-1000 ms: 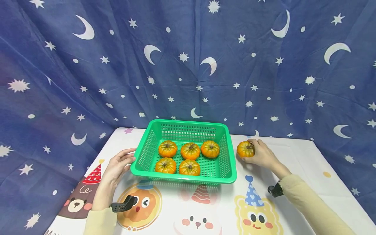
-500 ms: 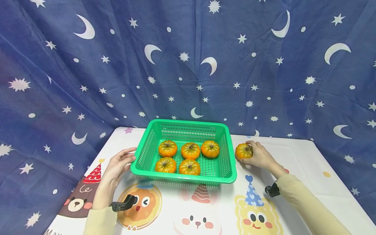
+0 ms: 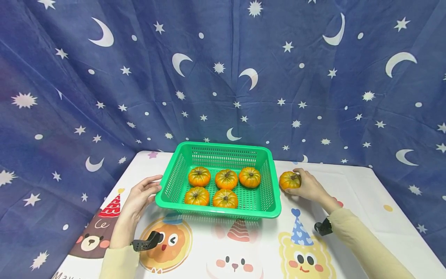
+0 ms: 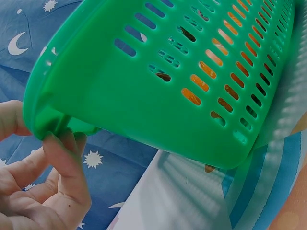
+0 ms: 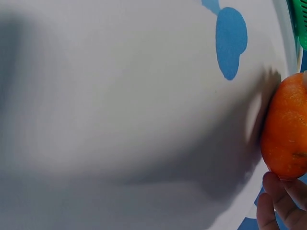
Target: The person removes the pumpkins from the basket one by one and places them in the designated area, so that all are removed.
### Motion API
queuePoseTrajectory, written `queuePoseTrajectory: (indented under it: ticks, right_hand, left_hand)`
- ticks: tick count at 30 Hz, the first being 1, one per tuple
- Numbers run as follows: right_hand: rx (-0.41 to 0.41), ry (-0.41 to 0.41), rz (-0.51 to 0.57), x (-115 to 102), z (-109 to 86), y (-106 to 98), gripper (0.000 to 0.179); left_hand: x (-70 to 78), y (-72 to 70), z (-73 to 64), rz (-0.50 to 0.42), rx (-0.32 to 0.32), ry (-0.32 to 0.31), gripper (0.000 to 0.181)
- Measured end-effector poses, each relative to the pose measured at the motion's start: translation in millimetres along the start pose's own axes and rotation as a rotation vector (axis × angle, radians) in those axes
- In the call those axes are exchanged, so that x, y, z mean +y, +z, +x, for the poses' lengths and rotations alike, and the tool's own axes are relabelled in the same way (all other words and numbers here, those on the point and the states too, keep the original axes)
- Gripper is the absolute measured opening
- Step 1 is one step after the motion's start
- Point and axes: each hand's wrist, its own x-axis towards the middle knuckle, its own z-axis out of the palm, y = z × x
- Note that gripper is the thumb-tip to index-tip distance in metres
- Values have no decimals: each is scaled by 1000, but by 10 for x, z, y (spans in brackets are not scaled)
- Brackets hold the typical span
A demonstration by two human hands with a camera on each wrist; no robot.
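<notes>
1. One blue curtain [image 3: 212, 124] with white moons and stars runs across behind a white tablecloth [image 3: 359, 186]; at the left, a printed bear [image 3: 91, 242] wears a red party hat.
2. The left hand [image 3: 136, 201] is at the left end of a green basket [image 3: 217, 210]; its thumb and fingers are bent about the rim, pinching it; a black wrist mount [image 3: 148, 242] sits at the sleeve.
3. Five small orange pumpkins lie inside the basket; three are in the far row, two in the near row, the left one [image 3: 196, 196] nearest the left hand.
4. A sixth pumpkin [image 3: 288, 180] is outside, just beside the basket's right end; its stem tips toward the right; whether it rests on the cloth I cannot tell.
5. The right hand [image 3: 311, 187] clamps that sixth pumpkin between thumb and fingers; the right wrist view shows fingertips against its orange skin.
</notes>
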Motion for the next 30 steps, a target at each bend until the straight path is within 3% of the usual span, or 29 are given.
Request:
queuePoseTrajectory:
  ticks: [15, 30]
  right_hand:
    - [-29, 3, 46, 8, -47, -42, 87]
    - [-21, -82, 12, -43, -90, -218, 79]
  left_hand:
    - [-2, -6, 2, -22, -12, 5, 39]
    - [2, -5, 2, -2, -17, 14, 41]
